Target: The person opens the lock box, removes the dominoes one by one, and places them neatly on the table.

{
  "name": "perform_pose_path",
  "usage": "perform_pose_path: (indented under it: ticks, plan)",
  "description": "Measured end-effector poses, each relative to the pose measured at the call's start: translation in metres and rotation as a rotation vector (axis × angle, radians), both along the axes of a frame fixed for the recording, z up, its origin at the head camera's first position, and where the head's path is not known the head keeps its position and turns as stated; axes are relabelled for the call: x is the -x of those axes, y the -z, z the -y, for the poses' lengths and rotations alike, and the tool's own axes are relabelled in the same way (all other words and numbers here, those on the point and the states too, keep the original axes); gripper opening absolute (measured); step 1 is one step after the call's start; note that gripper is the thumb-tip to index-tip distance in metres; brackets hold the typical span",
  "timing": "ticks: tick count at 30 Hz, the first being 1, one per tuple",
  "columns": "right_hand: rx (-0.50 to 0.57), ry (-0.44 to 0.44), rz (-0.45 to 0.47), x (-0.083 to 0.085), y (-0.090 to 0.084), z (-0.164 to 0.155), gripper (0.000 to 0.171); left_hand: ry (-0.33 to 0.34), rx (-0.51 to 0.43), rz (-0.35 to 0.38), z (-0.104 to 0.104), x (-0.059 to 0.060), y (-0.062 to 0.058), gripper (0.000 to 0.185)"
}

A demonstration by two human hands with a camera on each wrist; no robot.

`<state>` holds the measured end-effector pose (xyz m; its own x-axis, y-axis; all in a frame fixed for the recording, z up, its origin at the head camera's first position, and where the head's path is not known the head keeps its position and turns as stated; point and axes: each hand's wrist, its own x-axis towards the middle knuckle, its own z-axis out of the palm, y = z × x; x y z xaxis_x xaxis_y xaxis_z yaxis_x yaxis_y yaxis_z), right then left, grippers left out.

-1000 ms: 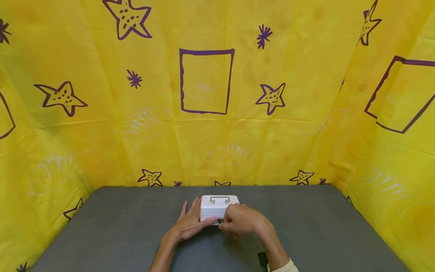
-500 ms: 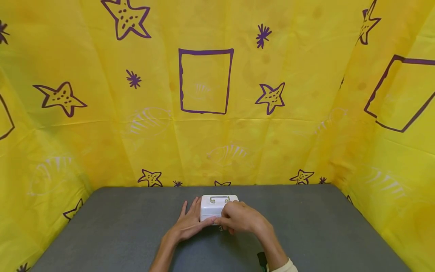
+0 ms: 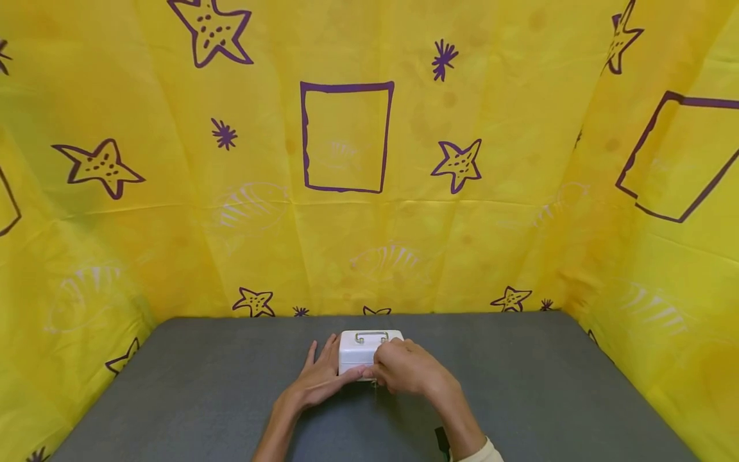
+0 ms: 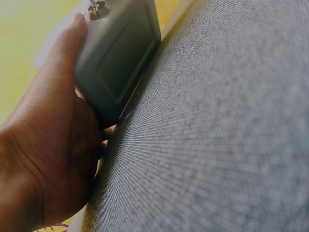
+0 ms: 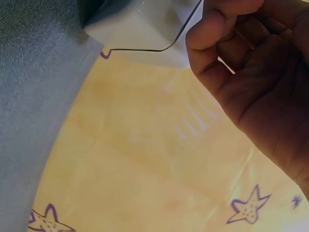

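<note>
No writing shows on the white box (image 3: 362, 350); left hand (image 3: 316, 381) lies flat against it, right hand (image 3: 407, 369) curls over its front, grip unclear.

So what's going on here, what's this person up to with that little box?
A person works with both hands on a small white metal box with a carry handle, which sits on a grey table. The left hand rests flat against the box's left side, steadying it. The right hand is curled over the front right part, where a key sticks out of the lock. The lid looks closed. Yellow star-printed cloth surrounds the table.
</note>
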<state>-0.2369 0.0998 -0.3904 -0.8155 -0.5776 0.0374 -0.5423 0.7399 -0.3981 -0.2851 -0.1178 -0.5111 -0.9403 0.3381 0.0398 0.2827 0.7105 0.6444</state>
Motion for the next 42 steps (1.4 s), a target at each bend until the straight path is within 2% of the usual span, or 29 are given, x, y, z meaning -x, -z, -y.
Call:
perform_pose_path:
  ticks: [5, 7, 12, 16, 19, 25, 27, 34, 42]
  plan:
    - [-0.104, 0.024, -0.199, -0.004, 0.001, 0.007, 0.034, -0.004, -0.012, 0.003, 0.0, -0.001, -0.002, 0.101]
    - [-0.113, 0.049, -0.229, -0.005, 0.001, 0.009, 0.033, -0.005, -0.017, 0.002, 0.0, -0.001, -0.002, 0.099]
    - [-0.093, 0.112, -0.186, -0.008, 0.0, 0.011, 0.036, 0.0, -0.006, 0.011, -0.001, -0.001, -0.003, 0.1]
    - [-0.081, 0.176, -0.132, -0.01, -0.001, 0.015, 0.03, -0.004, -0.008, 0.024, -0.001, -0.001, -0.005, 0.102]
    - [-0.058, 0.213, -0.094, -0.01, -0.001, 0.017, 0.025, -0.02, 0.005, 0.031, -0.001, 0.001, -0.001, 0.102]
    - [0.002, 0.242, -0.02, -0.011, -0.002, 0.014, 0.03, -0.024, 0.022, 0.013, 0.0, 0.006, 0.007, 0.1]
    - [-0.003, 0.236, -0.032, -0.011, -0.003, 0.015, 0.029, -0.023, 0.018, 0.007, 0.001, 0.006, 0.007, 0.1]
    - [-0.045, 0.241, -0.171, -0.016, 0.0, 0.025, 0.02, -0.024, 0.013, 0.003, 0.001, 0.004, 0.004, 0.101]
    - [-0.034, 0.299, -0.141, -0.012, 0.006, 0.027, 0.014, -0.01, 0.01, 0.013, 0.0, 0.0, -0.003, 0.106]
